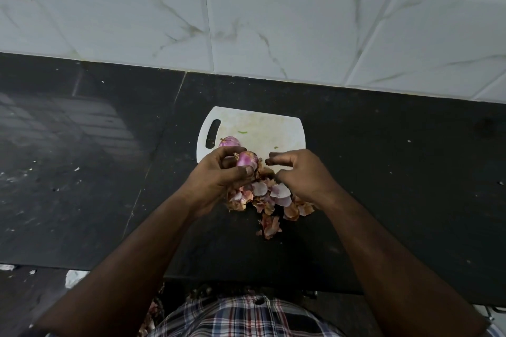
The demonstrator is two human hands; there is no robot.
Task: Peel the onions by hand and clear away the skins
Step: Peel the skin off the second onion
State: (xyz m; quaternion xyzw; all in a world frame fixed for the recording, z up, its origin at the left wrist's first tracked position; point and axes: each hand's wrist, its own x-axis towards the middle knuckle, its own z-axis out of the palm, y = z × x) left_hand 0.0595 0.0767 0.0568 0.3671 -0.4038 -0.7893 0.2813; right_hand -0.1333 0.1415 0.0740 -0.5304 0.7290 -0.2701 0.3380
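My left hand (219, 172) cupped the onion (247, 159); right hand (297, 172), fingers curled, pinched skin — best peeled in small strips onto the pile (269, 201).

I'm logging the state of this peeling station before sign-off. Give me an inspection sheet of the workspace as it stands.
Surface: dark stone counter, speckled with pale crumbs.
Job's things: one onion gripped in the left hand; a second onion lies on the white cutting board; pile of skins heaped on the counter at the board's near edge.
Clutter: small green scraps on the board.
Grippers: the right hand is beside the held onion, fingers curled; whether it pinches a skin cannot be told.
Cables: nothing seen.
Surroundings: white marbled wall tiles behind; checked shirt at the bottom.
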